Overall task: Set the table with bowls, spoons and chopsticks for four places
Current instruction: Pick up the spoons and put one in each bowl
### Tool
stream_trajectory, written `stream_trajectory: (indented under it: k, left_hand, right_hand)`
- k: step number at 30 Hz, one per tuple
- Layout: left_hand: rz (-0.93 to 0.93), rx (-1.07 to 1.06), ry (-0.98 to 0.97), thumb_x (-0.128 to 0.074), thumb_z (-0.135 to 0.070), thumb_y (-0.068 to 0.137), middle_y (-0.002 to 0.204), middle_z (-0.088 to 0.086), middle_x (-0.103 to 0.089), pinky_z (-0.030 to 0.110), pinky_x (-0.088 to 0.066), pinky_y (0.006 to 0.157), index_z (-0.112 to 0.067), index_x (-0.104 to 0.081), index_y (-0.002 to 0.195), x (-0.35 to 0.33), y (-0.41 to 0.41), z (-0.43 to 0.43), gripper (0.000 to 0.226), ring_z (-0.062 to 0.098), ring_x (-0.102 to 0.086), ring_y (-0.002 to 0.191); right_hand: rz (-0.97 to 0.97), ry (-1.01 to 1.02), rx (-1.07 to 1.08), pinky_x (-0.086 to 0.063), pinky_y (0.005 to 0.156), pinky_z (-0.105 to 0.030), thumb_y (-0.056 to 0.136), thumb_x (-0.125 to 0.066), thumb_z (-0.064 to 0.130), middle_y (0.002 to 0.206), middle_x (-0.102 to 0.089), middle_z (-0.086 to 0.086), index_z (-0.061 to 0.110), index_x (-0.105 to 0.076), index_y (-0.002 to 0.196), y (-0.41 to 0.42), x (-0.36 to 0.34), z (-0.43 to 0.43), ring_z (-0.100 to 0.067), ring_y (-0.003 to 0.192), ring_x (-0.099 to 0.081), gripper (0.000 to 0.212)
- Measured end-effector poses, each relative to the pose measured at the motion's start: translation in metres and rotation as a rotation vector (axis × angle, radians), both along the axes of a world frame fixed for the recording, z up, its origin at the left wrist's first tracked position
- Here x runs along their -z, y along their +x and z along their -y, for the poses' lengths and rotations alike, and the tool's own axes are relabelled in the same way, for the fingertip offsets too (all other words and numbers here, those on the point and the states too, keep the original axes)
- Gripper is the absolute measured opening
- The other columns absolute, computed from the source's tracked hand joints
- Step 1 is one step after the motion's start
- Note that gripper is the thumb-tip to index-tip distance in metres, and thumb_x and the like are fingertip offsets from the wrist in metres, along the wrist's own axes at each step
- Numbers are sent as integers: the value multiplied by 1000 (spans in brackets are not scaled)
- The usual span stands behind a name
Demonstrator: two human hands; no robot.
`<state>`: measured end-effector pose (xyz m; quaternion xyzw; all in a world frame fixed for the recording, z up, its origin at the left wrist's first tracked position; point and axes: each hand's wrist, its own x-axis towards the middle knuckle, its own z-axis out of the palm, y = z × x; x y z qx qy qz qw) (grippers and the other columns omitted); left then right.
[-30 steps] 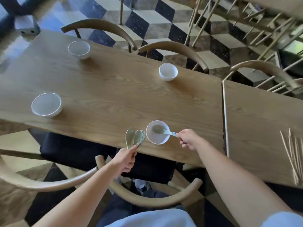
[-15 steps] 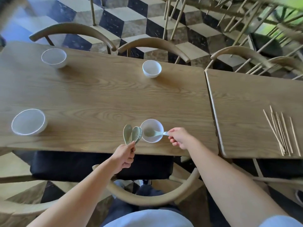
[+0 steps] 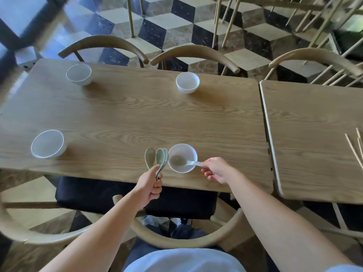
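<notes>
Several white bowls stand on the wooden table (image 3: 127,118): far left (image 3: 79,74), far middle (image 3: 187,82), near left (image 3: 48,144) and near middle (image 3: 182,160). My right hand (image 3: 217,169) pinches the handle of a pale green spoon (image 3: 183,161) whose scoop lies inside the near middle bowl. My left hand (image 3: 150,186) grips the handles of three more spoons (image 3: 157,158), fanned upright just left of that bowl. Chopsticks (image 3: 355,148) lie on the adjoining table (image 3: 314,134) at the right edge, partly cut off.
Curved-back wooden chairs stand along the far side (image 3: 104,43), (image 3: 194,54), (image 3: 314,55) and the near side (image 3: 176,240). A black seat cushion (image 3: 98,193) shows under the near edge. A narrow gap (image 3: 265,134) separates the two tables.
The view has shifted, so the table sits lower and more central. My right hand still holds the spoon in the near bowl; my left hand keeps its spoons beside it.
</notes>
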<state>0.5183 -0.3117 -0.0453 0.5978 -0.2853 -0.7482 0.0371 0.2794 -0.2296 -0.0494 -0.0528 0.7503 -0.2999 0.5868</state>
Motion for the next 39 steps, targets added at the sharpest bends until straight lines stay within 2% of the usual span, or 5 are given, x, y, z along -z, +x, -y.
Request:
stream_trajectory:
  k: [7, 15, 23, 33, 39]
  left_hand:
    - [-36, 7, -29, -33, -29, 90, 52, 1, -30, 19, -14, 42, -14, -45, 73, -9, -14, -5, 26, 13, -21, 39]
    - [-117, 109, -75, -43, -32, 107, 59, 2, -51, 25, -36, 46, -14, -49, 88, -12, -32, -9, 27, 19, -48, 49]
    - [-227, 171, -142, -54, -37, 102, 77, 5, -69, 29, -48, 58, -13, -67, 107, -23, -56, -14, 28, 19, -65, 66]
    - [-366, 54, -71, -53, -33, 103, 105, 10, -77, 34, -59, 65, -14, -64, 114, -27, -69, -14, 24, 18, -75, 84]
    - [-282, 115, -279, -45, -35, 106, 83, 11, -77, 38, -61, 62, -1, -58, 106, -31, -81, -11, 37, 19, -75, 76]
  right_hand:
    - [1, -38, 35, -42, 49, -27, 94, -61, 10, 90, -58, -9, 6, -60, 103, -21, -1, -3, -18, 59, -54, 11]
    - [-432, -89, 152, -43, 53, -28, 85, -57, 15, 76, -60, 2, 16, -64, 88, -30, -26, -2, -15, 63, -52, 7]
    - [21, -298, -268, -45, 56, -24, 92, -68, 32, 86, -67, 1, 15, -63, 110, 38, -61, -10, -13, 69, -58, 25]
    - [-135, -434, -123, -43, 55, -4, 88, -67, 0, 79, -66, 7, 9, -69, 105, 55, -59, -11, 14, 55, -58, 19]
    - [-78, -444, 79, -52, 64, -12, 89, -71, 9, 85, -75, 6, 20, -73, 105, 60, -60, -6, -1, 73, -69, 20]
